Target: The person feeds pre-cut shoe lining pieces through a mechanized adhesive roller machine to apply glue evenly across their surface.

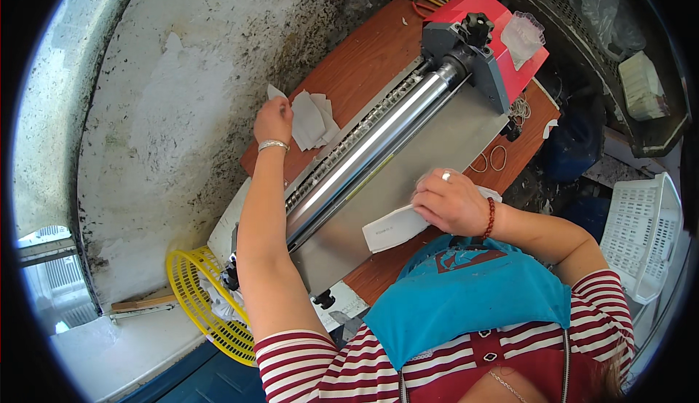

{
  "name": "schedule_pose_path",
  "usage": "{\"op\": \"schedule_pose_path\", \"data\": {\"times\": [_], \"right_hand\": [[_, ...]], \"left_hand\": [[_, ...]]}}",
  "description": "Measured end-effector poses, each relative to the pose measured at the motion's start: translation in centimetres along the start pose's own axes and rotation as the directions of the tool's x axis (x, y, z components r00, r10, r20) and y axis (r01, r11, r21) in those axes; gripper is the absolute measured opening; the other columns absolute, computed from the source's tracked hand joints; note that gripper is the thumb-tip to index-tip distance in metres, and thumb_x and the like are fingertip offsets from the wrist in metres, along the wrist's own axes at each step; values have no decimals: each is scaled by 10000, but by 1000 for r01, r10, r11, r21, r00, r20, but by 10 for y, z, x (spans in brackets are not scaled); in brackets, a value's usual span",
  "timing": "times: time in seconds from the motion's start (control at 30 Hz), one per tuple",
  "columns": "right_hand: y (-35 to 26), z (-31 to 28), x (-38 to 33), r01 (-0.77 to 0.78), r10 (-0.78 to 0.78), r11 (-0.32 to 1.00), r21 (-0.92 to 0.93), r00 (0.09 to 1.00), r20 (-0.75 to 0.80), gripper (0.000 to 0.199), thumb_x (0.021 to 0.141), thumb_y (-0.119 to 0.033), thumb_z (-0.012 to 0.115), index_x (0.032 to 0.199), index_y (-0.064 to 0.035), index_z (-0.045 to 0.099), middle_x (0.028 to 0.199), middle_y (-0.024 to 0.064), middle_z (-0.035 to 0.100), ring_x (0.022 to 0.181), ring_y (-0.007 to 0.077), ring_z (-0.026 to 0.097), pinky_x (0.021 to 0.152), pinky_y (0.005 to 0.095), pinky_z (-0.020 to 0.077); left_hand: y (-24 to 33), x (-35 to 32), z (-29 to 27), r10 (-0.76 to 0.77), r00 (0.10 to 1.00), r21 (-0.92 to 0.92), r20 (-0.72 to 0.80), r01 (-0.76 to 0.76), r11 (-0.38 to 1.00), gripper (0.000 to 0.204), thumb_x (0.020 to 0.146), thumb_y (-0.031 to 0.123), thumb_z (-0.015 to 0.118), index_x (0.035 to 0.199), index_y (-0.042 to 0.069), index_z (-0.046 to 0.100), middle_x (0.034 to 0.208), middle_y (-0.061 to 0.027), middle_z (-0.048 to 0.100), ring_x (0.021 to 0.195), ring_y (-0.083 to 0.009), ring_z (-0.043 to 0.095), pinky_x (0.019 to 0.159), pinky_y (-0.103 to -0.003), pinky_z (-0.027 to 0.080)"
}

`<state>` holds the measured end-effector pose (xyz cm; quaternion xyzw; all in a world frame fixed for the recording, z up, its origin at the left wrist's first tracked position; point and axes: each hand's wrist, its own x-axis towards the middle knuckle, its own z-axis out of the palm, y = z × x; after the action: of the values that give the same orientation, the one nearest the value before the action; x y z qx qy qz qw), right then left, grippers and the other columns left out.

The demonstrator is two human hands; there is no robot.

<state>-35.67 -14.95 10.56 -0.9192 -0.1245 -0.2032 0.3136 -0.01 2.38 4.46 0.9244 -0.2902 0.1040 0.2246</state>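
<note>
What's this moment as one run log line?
left hand: holding thin white piece; right hand: holding flat white stack; between hands: long shiny metal roller

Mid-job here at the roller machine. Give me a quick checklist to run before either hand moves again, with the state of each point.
1. White bundle gripped by the right hand: ok, fingers closed around it.
2. Left hand off the metal roller: ok, it is on the far side, beside the loose white pieces.
3. Left forearm away from the machine: not ok, it crosses over the machine's left end.
4. Wrists free of jewellery: not ok, a silver bracelet on the left, a red bead bracelet on the right.
5. Roller stopped: cannot tell from one still picture.
</note>
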Motion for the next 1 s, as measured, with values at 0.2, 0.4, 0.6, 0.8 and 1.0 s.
{"op": "schedule_pose_path", "data": {"times": [0.2,0.4,0.6,0.8,1.0], "right_hand": [[16,-39,-1,-512,475,788,342,859,191,112,807,-107,647,777,-3,619,681,82,617,620,204,612,572,309,482],[43,-35,13,-699,698,564,440,688,197,123,845,-92,637,797,21,637,692,-8,624,607,40,548,543,211,458],[5,-26,16,-464,466,875,140,885,22,238,773,-154,697,962,-55,592,735,110,596,655,279,603,571,371,479],[-4,2,-2,-10,10,1000,6,999,48,226,711,-141,728,893,-82,609,834,56,531,745,243,544,641,366,453],[-2,1,2,-28,28,997,75,1000,-11,124,732,-107,704,816,-86,616,807,53,539,708,224,555,602,359,458]], "left_hand": [[-11,-16,17,-69,628,98,775,-11,995,240,788,169,620,998,66,674,1034,-131,656,962,-295,628,854,-397,489],[93,-8,-22,-27,556,-317,831,512,798,292,803,262,658,993,41,669,925,-68,658,815,-170,605,759,-306,488],[108,-24,-10,256,607,-435,752,166,885,196,820,166,658,987,64,654,878,-16,650,763,-93,582,715,-244,473],[70,-3,-3,75,795,-543,602,339,768,178,777,109,661,937,32,653,857,-51,646,775,-139,600,722,-291,489],[21,6,-8,-94,995,-207,31,98,973,185,728,79,646,913,74,636,945,-115,653,869,-258,636,762,-371,507]]}}
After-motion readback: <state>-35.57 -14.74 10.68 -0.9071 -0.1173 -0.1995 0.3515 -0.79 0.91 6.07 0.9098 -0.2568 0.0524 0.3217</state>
